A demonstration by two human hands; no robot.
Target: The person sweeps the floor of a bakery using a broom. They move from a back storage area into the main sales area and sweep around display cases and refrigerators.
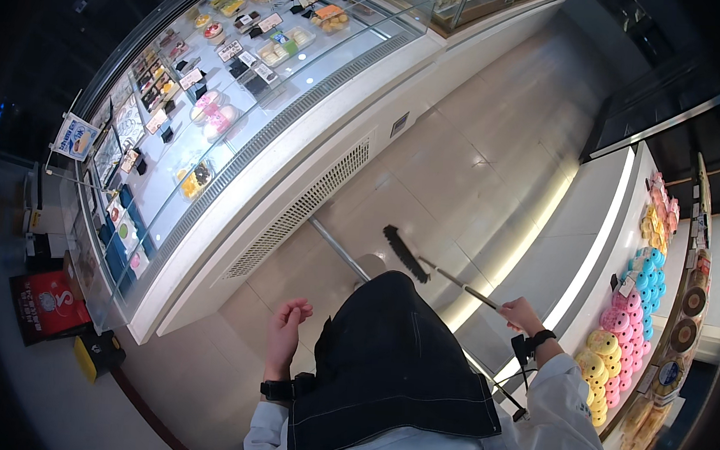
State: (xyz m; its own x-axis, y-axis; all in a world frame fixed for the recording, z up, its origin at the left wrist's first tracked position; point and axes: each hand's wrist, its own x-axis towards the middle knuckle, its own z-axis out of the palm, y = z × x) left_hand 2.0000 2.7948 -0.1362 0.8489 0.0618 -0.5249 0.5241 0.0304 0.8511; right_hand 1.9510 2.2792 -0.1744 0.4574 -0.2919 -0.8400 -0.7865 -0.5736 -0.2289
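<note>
Head view: right hand (521,314) closed around broom (423,266) handle; left hand (286,328) loosely curled, holding nothing.
Broom head rests on the floor (462,165), between the display case (242,135) and the person's apron (392,367). Judged light, stiff along the shaft, bristles flexible; the upper handle is the best place to grip it.

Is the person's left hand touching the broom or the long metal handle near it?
Apart. The head view shows the left hand hanging empty over bare floor, while the right hand grips the broom handle.
</note>
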